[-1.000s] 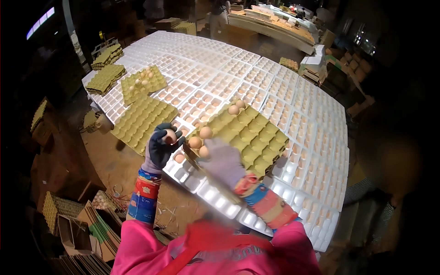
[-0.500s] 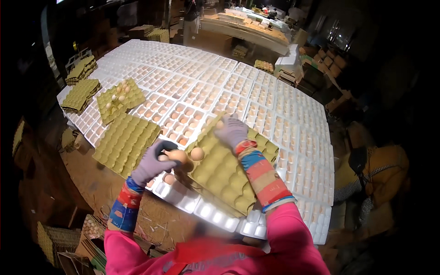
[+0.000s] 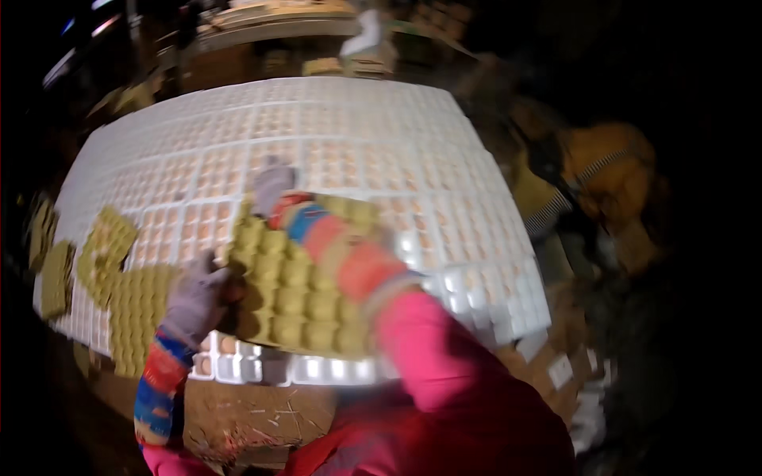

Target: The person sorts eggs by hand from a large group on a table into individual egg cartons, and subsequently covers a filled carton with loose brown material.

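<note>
A yellow-green pulp egg tray (image 3: 298, 297) lies in front of me over white egg trays; its cups look bare. My left hand (image 3: 193, 297), in a grey-purple glove with dark fingertips, is at the tray's left edge, its fingers curled around a blurred brown egg (image 3: 234, 287). At the tray's far left corner is my right hand (image 3: 274, 186), gloved alike; its fingers are smeared by motion, and whether it holds anything is hidden. White foam trays (image 3: 210, 226) filled with eggs spread beyond both hands.
More pulp trays (image 3: 141, 317) lie at the left, one (image 3: 105, 250) bearing blurred eggs. Foam packs (image 3: 468, 305) without visible eggs stand at the near right. A person in orange-brown clothing (image 3: 607, 178) is beyond the right edge. Littered brown floor (image 3: 262, 420) shows below.
My view has swung to the right, so the trays appear shifted left. The loose egg on the tray's left part no longer shows. My right hand remains near the tray's far corner.
</note>
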`<state>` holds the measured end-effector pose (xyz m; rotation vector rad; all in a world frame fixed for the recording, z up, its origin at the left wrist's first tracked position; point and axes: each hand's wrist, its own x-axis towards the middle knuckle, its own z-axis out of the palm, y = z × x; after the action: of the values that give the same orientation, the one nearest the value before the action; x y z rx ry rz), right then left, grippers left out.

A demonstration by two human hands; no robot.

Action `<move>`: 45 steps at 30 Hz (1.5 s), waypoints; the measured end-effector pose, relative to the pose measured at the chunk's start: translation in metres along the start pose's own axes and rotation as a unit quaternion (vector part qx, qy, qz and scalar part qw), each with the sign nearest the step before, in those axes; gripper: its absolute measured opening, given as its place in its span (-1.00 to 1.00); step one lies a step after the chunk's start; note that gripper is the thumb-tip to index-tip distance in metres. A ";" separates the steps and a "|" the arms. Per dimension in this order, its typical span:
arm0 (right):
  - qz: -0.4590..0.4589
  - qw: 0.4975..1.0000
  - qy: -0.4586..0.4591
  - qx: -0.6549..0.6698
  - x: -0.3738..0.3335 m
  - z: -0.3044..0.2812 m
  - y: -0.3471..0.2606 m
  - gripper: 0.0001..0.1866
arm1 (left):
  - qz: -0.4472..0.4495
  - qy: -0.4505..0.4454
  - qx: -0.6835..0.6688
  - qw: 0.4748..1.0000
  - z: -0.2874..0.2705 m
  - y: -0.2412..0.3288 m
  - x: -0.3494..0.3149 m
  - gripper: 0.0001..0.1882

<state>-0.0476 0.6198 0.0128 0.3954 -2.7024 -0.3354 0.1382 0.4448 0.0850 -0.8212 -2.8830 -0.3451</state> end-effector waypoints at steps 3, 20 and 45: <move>0.010 0.983 -0.163 0.088 0.004 0.003 0.031 -0.60 | 0.000 -0.001 0.010 1.000 0.016 -0.005 0.008 -0.52; 0.613 0.754 -0.164 0.169 -0.552 0.018 0.450 -0.42 | 0.109 -0.184 -0.534 0.818 0.181 0.375 0.052 -0.47; 0.358 0.913 0.040 0.191 -0.634 0.080 0.389 -0.59 | -0.234 -0.109 -0.812 0.524 0.306 0.432 0.114 -0.56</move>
<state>0.3940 1.1978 -0.1633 -0.4798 -2.5984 0.4122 0.2544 0.9357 -0.1104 0.0733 -1.9070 -3.2745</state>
